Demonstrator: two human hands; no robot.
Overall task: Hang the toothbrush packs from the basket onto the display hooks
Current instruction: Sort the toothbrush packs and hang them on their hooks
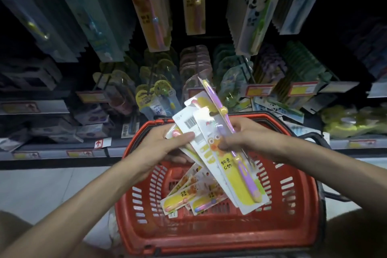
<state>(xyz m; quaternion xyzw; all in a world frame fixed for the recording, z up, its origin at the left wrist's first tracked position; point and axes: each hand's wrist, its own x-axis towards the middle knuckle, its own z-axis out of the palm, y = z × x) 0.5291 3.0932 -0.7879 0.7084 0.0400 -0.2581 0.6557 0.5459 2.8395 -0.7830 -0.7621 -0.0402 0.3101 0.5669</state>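
Note:
Above the red basket (217, 236) I hold a fanned stack of toothbrush packs (211, 148). My left hand (165, 144) grips the white-backed packs from the left, thumb on top near the barcode. My right hand (247, 136) pinches the front yellow pack with the purple toothbrush (247, 174). Several more packs (194, 195) lie in the bottom of the basket. Matching yellow packs (152, 12) hang from display hooks overhead.
Rows of other toothbrush packs hang on hooks above and behind the basket, such as the panda packs (255, 12). Lower shelves with price tags (259, 90) and boxed goods run left and right. Pale floor (41, 190) lies on the left.

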